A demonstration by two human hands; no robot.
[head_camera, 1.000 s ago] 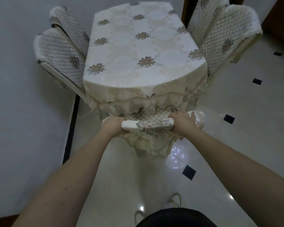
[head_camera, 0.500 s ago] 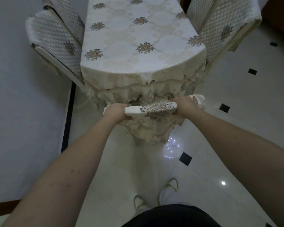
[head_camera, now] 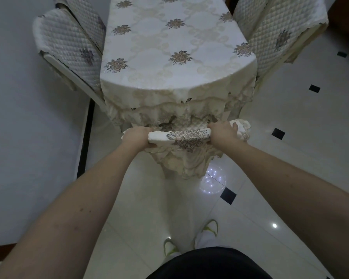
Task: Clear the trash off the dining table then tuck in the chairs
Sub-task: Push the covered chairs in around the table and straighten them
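Both arms reach forward and down. The left hand (head_camera: 136,137) and the right hand (head_camera: 222,132) each curl their fingers around the top rail of the near chair (head_camera: 179,135), one at each end. This chair stands against the table (head_camera: 169,57), at its near end. I count five chairs: two on the left (head_camera: 69,47), two on the right (head_camera: 274,37), and the held one.

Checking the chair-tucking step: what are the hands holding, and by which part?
Both hands grip the top rail of the covered chair back: left hand near its left end, right hand near its right end.
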